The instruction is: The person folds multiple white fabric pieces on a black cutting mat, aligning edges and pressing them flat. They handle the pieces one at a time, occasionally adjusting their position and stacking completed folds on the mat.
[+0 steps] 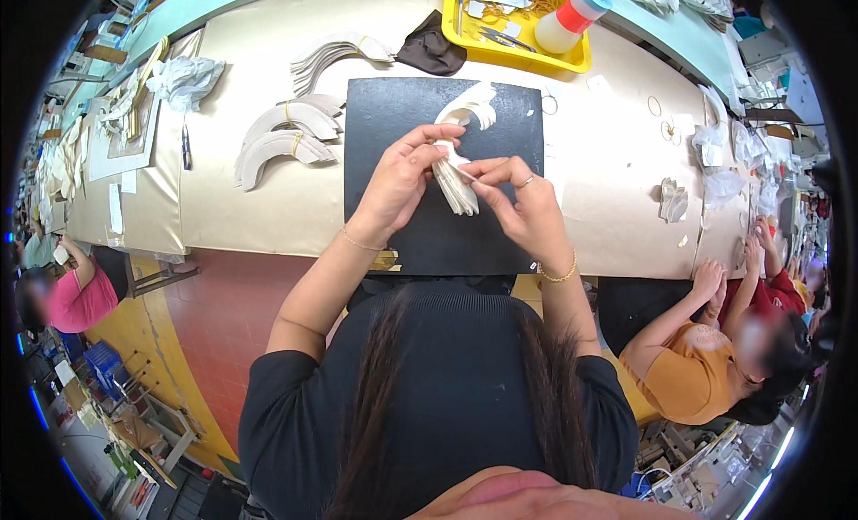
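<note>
A bundle of thin, curved off-white pieces [457, 196] is held above a black board [382, 109], its ends fanned out toward me. My left hand [399, 179] is closed around the middle of the bundle, thumb and fingers pressing the pieces together. The bundle's far end curls up to the right beyond my fingers. My right hand [523, 209] pinches the edge of one piece at the bundle's right side between thumb and fingertips. Whether these pieces are cloth or paper I cannot tell.
Several stacks of curved grey-white pieces [286, 127] lie left of the board, some tied with bands. Behind it are a dark cloth [431, 46] and a yellow tray [572, 62] with scissors [508, 39] and a bottle [572, 21]. A person in orange [684, 368] sits at the right.
</note>
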A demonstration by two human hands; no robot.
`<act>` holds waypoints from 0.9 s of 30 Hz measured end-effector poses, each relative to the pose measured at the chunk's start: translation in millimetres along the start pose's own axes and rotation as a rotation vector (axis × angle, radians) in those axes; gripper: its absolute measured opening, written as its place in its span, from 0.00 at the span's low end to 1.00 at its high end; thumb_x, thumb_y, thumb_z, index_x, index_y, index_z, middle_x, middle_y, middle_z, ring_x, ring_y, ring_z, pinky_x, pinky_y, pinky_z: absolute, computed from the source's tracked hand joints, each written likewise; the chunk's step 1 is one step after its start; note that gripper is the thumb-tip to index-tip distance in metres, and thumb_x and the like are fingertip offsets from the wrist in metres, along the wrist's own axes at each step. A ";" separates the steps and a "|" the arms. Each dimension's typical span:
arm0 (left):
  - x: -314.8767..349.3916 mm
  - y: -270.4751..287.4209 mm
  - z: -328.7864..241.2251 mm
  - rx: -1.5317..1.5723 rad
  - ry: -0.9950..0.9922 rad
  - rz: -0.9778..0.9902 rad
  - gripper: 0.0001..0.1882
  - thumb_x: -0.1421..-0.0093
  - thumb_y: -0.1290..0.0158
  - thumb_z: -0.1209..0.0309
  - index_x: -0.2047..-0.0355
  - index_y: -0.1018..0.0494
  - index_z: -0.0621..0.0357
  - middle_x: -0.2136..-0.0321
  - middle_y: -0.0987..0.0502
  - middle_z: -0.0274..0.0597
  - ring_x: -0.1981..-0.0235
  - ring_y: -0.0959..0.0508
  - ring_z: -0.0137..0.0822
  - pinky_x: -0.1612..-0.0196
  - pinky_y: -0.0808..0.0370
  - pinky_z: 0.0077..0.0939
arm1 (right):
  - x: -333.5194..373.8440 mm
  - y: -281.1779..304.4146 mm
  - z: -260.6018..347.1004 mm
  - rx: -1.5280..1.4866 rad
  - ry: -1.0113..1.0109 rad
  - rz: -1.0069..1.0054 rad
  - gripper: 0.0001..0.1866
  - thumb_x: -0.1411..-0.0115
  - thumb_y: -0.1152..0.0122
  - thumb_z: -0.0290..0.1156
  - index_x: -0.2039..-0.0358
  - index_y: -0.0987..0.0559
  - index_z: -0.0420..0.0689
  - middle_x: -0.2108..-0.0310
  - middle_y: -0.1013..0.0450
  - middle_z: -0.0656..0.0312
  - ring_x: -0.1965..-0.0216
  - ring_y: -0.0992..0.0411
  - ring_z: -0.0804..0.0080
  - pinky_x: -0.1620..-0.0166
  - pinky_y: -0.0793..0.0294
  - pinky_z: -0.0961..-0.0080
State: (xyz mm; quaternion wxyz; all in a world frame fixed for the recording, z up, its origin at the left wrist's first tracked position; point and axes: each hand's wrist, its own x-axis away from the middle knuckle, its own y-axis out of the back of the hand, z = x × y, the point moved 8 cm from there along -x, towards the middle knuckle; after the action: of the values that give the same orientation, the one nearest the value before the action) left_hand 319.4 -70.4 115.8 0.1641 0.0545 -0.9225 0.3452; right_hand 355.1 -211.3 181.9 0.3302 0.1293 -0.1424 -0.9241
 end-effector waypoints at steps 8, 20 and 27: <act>-0.6 -13.8 -6.8 -0.034 -0.083 0.040 0.21 0.41 0.41 0.77 0.48 0.31 0.59 0.52 0.28 0.41 0.55 0.23 0.33 0.47 0.24 0.28 | -9.0 6.0 -28.5 -0.604 -0.280 -0.126 0.09 0.31 0.43 0.31 0.61 0.31 0.40 0.66 0.21 0.54 0.68 0.18 0.69 0.66 0.22 0.81; -3.7 -20.6 -5.4 0.031 0.063 0.143 0.28 0.48 0.40 0.80 0.46 0.34 0.59 0.60 0.27 0.43 0.68 0.23 0.29 0.64 0.24 0.23 | -25.8 24.5 -31.6 -0.470 -0.208 -0.170 0.07 0.33 0.40 0.28 0.62 0.28 0.40 0.70 0.23 0.61 0.71 0.21 0.77 0.68 0.25 0.85; -4.4 -22.9 -2.5 0.192 0.110 0.229 0.25 0.42 0.42 0.73 0.44 0.35 0.59 0.61 0.25 0.45 0.70 0.22 0.33 0.67 0.24 0.26 | -29.5 46.8 -24.4 -0.406 -0.172 -0.200 0.08 0.32 0.42 0.30 0.61 0.29 0.40 0.68 0.23 0.61 0.69 0.20 0.76 0.67 0.26 0.86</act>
State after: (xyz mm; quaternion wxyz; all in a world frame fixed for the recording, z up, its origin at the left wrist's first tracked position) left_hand 329.0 -86.1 130.2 0.1680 -0.0545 -0.8750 0.4508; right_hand 412.1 -231.2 179.9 0.2428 -0.0053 0.0323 -0.9695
